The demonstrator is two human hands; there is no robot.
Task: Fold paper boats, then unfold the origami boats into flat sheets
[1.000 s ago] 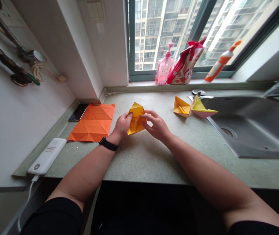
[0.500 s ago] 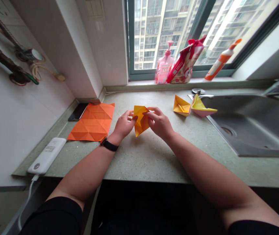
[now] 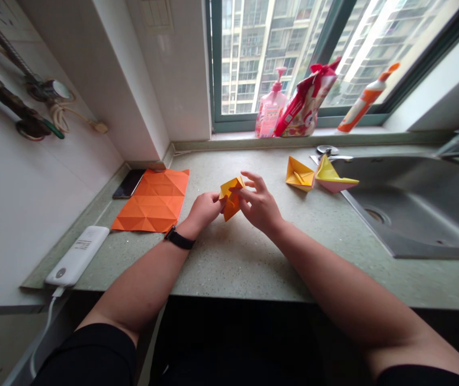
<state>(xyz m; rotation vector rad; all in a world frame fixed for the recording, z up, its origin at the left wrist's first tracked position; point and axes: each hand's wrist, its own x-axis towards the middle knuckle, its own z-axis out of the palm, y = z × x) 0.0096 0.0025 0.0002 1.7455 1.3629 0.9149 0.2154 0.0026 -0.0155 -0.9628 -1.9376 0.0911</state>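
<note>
My left hand (image 3: 204, 210) grips a folded yellow-orange origami paper (image 3: 231, 198) from the left, just above the counter. My right hand (image 3: 258, 206) is beside it, with spread fingers raised and one fingertip resting on the paper's upper edge. The hands hide part of the paper. To the left lies a creased orange paper sheet (image 3: 151, 201), flat on the counter. Two finished paper boats stand to the right: an orange-yellow one (image 3: 299, 174) and a yellow-and-pink one (image 3: 330, 177).
A speckled stone counter (image 3: 237, 262) holds a phone (image 3: 128, 184) and a white power bank (image 3: 77, 255) with a cable. A steel sink (image 3: 410, 206) lies to the right. A pink soap bottle (image 3: 271, 111), a red packet (image 3: 305, 102) and an orange tube (image 3: 364, 102) stand on the windowsill.
The folded paper now looks narrower and more tightly folded. My right hand has lifted its fingers from the paper and spread them. The left hand stays in about the same place.
</note>
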